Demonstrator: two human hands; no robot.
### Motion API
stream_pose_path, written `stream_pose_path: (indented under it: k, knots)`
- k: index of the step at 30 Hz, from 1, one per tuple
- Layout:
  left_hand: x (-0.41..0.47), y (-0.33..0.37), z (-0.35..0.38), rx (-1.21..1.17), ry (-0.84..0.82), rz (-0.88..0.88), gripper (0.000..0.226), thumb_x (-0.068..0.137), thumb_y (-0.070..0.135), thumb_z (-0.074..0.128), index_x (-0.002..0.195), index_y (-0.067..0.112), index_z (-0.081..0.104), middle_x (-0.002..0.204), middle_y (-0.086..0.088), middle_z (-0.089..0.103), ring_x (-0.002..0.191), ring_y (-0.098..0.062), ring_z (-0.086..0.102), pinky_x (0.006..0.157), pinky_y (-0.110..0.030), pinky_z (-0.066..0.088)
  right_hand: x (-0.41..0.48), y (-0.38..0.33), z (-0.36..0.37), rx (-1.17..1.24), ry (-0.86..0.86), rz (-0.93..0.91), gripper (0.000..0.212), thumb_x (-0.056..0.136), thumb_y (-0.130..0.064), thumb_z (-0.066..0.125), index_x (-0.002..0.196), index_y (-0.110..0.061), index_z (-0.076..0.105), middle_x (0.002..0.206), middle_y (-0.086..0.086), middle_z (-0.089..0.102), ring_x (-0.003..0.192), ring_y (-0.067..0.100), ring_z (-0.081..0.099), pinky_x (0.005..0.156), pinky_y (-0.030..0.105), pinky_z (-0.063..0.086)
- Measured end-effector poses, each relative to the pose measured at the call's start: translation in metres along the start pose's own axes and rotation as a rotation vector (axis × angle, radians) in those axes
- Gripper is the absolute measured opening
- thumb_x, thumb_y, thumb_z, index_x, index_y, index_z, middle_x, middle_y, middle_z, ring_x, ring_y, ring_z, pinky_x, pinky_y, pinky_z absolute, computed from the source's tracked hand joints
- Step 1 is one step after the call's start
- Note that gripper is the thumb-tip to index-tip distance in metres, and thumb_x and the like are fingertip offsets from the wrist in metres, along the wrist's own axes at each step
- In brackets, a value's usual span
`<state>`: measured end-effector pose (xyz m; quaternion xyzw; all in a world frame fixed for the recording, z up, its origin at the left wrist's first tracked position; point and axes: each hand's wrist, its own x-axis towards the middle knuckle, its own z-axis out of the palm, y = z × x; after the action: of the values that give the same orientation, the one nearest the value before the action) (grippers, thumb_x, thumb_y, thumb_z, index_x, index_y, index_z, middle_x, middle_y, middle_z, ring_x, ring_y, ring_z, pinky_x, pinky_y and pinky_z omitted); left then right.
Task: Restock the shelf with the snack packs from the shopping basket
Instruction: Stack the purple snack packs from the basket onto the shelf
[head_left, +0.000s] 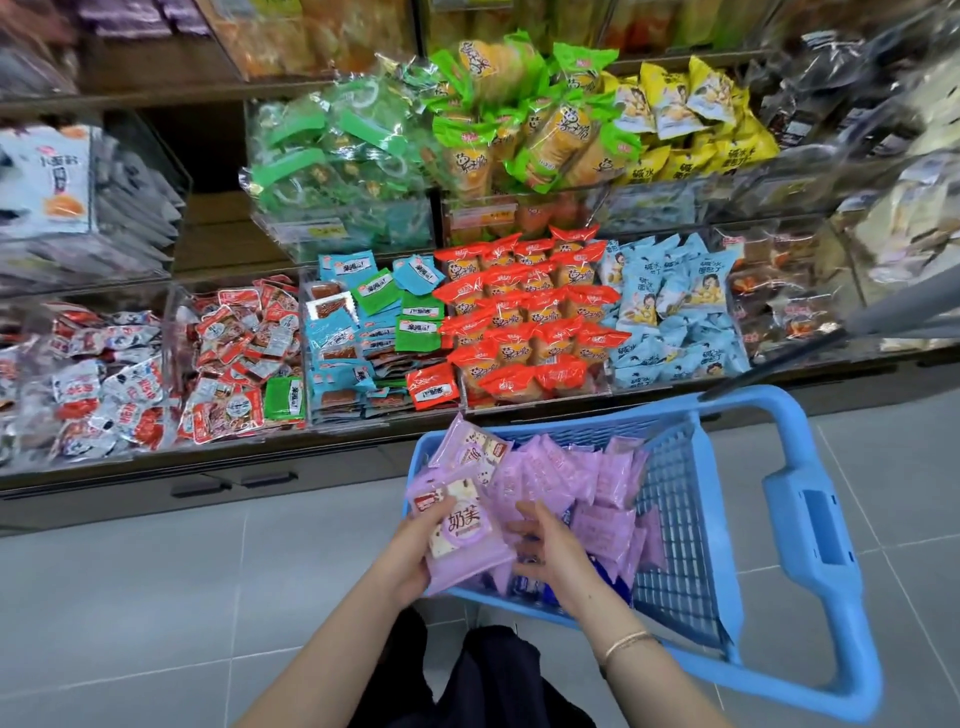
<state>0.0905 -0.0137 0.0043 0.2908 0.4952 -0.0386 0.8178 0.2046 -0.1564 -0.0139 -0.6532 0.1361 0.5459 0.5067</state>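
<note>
Purple snack packs (571, 483) heaped in the blue shopping basket (675, 525), mostly at its left and middle, right part of the mesh bare. Held stack (462, 540) of the same purple packs sits over the basket's near-left corner, top pack face up with print showing. One more purple pack (475, 449) leans on the far-left rim just beyond it.

Basket stands on grey floor tiles (130, 597) right in front of the shelf (311, 457); its thick blue handle (810, 514) lies off to the right. Lowest shelf row just past the basket: orange-red packs (524, 312) in the bin straight ahead, light blue packs (675, 312) to their right, flat blue and green sachets (363, 322) to the left, red-white packs (234, 353) further left. Green packs (337, 156) on the row above. Top rows blurred.

Left hand (415, 556) comes in from below and grips the held stack from its left edge, thumb on top, fingers curled under. Right hand (545, 551) is down inside the basket, palm down, fingers bent onto the loose packs; cannot tell if they pinch one. Bracelet (626, 644) on right wrist, both forearms bare
</note>
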Motion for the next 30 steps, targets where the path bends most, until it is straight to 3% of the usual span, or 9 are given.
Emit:
stream_pose_path:
  k: [4, 8, 12, 15, 20, 22, 26, 28, 30]
  knots:
    - [-0.004, 0.005, -0.046, -0.065, 0.110, 0.009, 0.025, 0.083, 0.025, 0.061, 0.098, 0.006, 0.064, 0.083, -0.015, 0.074, 0.066, -0.028, 0.071, 0.053, -0.036, 0.057, 0.031, 0.022, -0.004, 0.065, 0.078, 0.238, 0.044, 0.098, -0.039, 0.042, 0.120, -0.002, 0.052, 0.098, 0.013, 0.057, 0.082, 0.024, 0.055, 0.070, 0.032, 0.050]
    - [-0.010, 0.001, -0.078, -0.184, 0.193, 0.033, 0.022, 0.090, 0.025, 0.053, 0.095, 0.007, 0.065, 0.080, -0.015, 0.074, 0.064, -0.027, 0.072, 0.051, -0.035, 0.057, 0.058, 0.048, 0.002, -0.009, 0.166, 0.350, 0.039, 0.096, -0.036, 0.048, 0.117, -0.003, 0.053, 0.092, 0.009, 0.060, 0.079, 0.026, 0.058, 0.063, 0.032, 0.048]
    - [-0.016, 0.003, -0.092, -0.239, 0.239, 0.060, 0.021, 0.092, 0.023, 0.050, 0.092, 0.008, 0.065, 0.075, -0.014, 0.073, 0.060, -0.027, 0.071, 0.048, -0.034, 0.055, 0.077, 0.059, 0.011, -0.209, 0.200, 0.169, 0.032, 0.092, -0.025, 0.054, 0.108, 0.002, 0.055, 0.113, 0.019, 0.060, 0.100, 0.034, 0.060, 0.088, 0.050, 0.051]
    - [-0.019, 0.007, -0.098, -0.263, 0.258, 0.090, 0.022, 0.093, 0.022, 0.046, 0.094, 0.007, 0.063, 0.075, -0.014, 0.072, 0.061, -0.028, 0.070, 0.051, -0.036, 0.056, 0.078, 0.066, 0.017, -0.445, 0.169, 0.069, 0.028, 0.093, -0.027, 0.052, 0.108, -0.005, 0.060, 0.112, 0.019, 0.064, 0.102, 0.031, 0.060, 0.095, 0.045, 0.048]
    - [-0.015, 0.012, -0.091, -0.261, 0.261, 0.088, 0.026, 0.090, 0.024, 0.043, 0.095, 0.008, 0.063, 0.077, -0.013, 0.073, 0.064, -0.027, 0.070, 0.059, -0.035, 0.058, 0.078, 0.050, 0.015, -0.590, 0.304, 0.054, 0.038, 0.099, -0.018, 0.035, 0.121, 0.004, 0.056, 0.128, 0.024, 0.055, 0.116, 0.038, 0.053, 0.094, 0.037, 0.043]
    - [-0.010, 0.015, -0.079, -0.227, 0.244, 0.083, 0.029, 0.093, 0.025, 0.040, 0.096, 0.008, 0.064, 0.078, -0.014, 0.073, 0.065, -0.026, 0.070, 0.058, -0.034, 0.058, 0.068, 0.043, 0.009, -0.628, 0.328, 0.046, 0.037, 0.099, -0.019, 0.034, 0.115, 0.003, 0.059, 0.121, 0.023, 0.059, 0.110, 0.036, 0.056, 0.084, 0.033, 0.043]
    - [-0.002, 0.021, -0.045, -0.101, 0.210, 0.062, 0.028, 0.096, 0.019, 0.040, 0.106, 0.002, 0.059, 0.090, -0.022, 0.071, 0.071, -0.031, 0.070, 0.053, -0.036, 0.058, 0.030, 0.028, -0.005, -0.678, 0.380, -0.132, 0.027, 0.099, -0.018, 0.038, 0.079, -0.006, 0.052, 0.072, 0.010, 0.055, 0.071, 0.025, 0.054, 0.064, 0.032, 0.037]
    - [0.001, 0.021, -0.029, -0.030, 0.183, 0.091, 0.029, 0.097, 0.014, 0.040, 0.118, -0.002, 0.054, 0.107, -0.029, 0.066, 0.090, -0.039, 0.067, 0.071, -0.048, 0.059, 0.007, 0.023, -0.006, -0.721, 0.410, -0.283, 0.022, 0.099, -0.019, 0.039, 0.097, -0.005, 0.056, 0.077, 0.010, 0.061, 0.075, 0.025, 0.058, 0.063, 0.032, 0.038]
    - [0.004, 0.019, -0.017, 0.029, 0.152, 0.100, 0.032, 0.097, 0.010, 0.041, 0.125, -0.002, 0.050, 0.116, -0.032, 0.062, 0.104, -0.046, 0.061, 0.089, -0.060, 0.050, -0.014, 0.017, 0.000, -0.772, 0.416, -0.448, 0.030, 0.100, -0.023, 0.038, 0.121, -0.007, 0.055, 0.101, 0.007, 0.065, 0.093, 0.023, 0.060, 0.072, 0.027, 0.041]
